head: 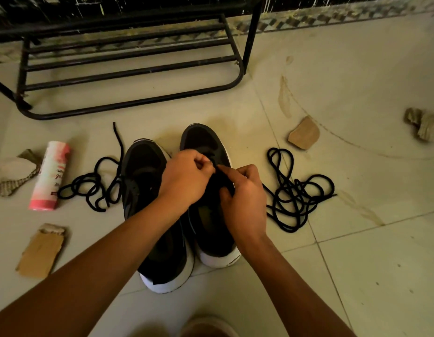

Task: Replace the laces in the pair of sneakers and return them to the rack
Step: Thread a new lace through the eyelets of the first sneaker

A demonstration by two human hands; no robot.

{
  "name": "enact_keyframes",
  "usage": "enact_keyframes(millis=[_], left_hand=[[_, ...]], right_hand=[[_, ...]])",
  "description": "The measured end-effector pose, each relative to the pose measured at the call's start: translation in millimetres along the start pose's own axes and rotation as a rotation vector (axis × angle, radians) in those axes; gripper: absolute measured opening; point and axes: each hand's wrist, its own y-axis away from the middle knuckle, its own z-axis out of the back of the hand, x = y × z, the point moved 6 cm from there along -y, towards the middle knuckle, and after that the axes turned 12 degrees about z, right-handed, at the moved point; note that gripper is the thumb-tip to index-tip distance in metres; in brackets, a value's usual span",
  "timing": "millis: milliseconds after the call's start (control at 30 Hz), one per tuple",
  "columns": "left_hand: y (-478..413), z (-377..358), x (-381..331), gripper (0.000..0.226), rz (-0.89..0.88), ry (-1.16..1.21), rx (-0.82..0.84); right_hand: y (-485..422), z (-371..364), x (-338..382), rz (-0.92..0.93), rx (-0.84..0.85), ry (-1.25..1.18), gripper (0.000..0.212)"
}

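Observation:
Two black sneakers with white soles stand side by side on the tiled floor, toes pointing away from me: the left sneaker [143, 171] and the right sneaker [206, 142]. Both hands work over the right sneaker's lacing area. My left hand [184, 178] pinches a black lace end near the front eyelets. My right hand [245, 193] grips the lace and the shoe's tongue edge. One loose black lace [94, 188] lies tangled to the left of the shoes, and another loose black lace [296, 190] lies to the right. The black metal shoe rack [128, 69] stands behind.
A pink and white spray can [50, 176] lies on the floor at left. Torn cardboard pieces lie at left [41, 251], far left [9, 176], right [304, 133] and far right [422, 125]. My knee or foot shows at the bottom edge.

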Motion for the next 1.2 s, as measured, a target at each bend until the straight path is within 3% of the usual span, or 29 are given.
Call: enact_keyframes(millis=[167, 300, 400, 467, 600, 633, 733, 800, 867, 933, 1033, 1067, 1133, 1200], left_hand=[[-2.2, -5.7, 3.6, 0.009, 0.117, 0.247, 0.094], [2.5, -7.3, 7.6, 0.018, 0.159, 0.458, 0.08], [2.9, -4.0, 12.5, 0.012, 0.194, 0.563, 0.077], [2.4, -1.1, 11.7, 0.006, 0.2, 0.478, 0.13], [6.4, 4.8, -4.3, 0.008, -0.002, -0.204, 0.324], [6.6, 9.4, -10.7, 0.007, -0.063, -0.233, 0.317], [2.4, 26.5, -19.3, 0.008, -0.112, 0.138, 0.239], [3.5, 26.3, -13.7, 0.012, -0.047, 0.431, 0.28], [4.2, 21.4, -6.6, 0.014, 0.032, 0.547, 0.368], [3.8, 18.1, -1.7, 0.014, 0.143, 0.343, 0.502], [5.2, 33.7, -6.9, 0.015, 0.071, -0.596, 0.48], [2.6, 39.4, -15.0, 0.016, -0.023, -0.75, 0.405], [1.4, 43.0, -33.2, 0.016, -0.144, -0.585, 0.33], [3.0, 47.0, -42.8, 0.014, -0.125, -0.088, 0.368]], right_hand=[[-0.2, -1.9, 1.5, 0.014, 0.023, 0.019, 0.046], [-0.2, -0.6, 0.7, 0.003, 0.019, 0.023, 0.046], [-0.1, 0.2, 3.4, 0.015, 0.024, 0.032, 0.044], [-0.8, -0.6, 3.7, 0.02, 0.034, 0.039, 0.044], [-1.6, -1.5, 2.5, 0.016, 0.049, 0.053, 0.046], [-1.3, -1.7, 2.0, 0.011, 0.054, 0.053, 0.046], [-1.3, -2.2, 2.0, 0.009, 0.067, 0.073, 0.047], [-2.5, -2.3, 3.6, 0.019, 0.074, 0.081, 0.047], [-3.5, -2.2, 3.9, 0.021, 0.079, 0.084, 0.046], [-3.7, -1.5, 2.8, 0.016, 0.077, 0.082, 0.045], [-2.3, -3.8, 4.4, 0.02, 0.089, 0.059, 0.045], [-1.6, -5.6, 5.7, 0.026, 0.1, 0.051, 0.046], [-0.9, -6.7, 5.4, 0.023, 0.107, 0.043, 0.046], [-1.0, -5.1, 3.4, 0.017, 0.1, 0.04, 0.047]])
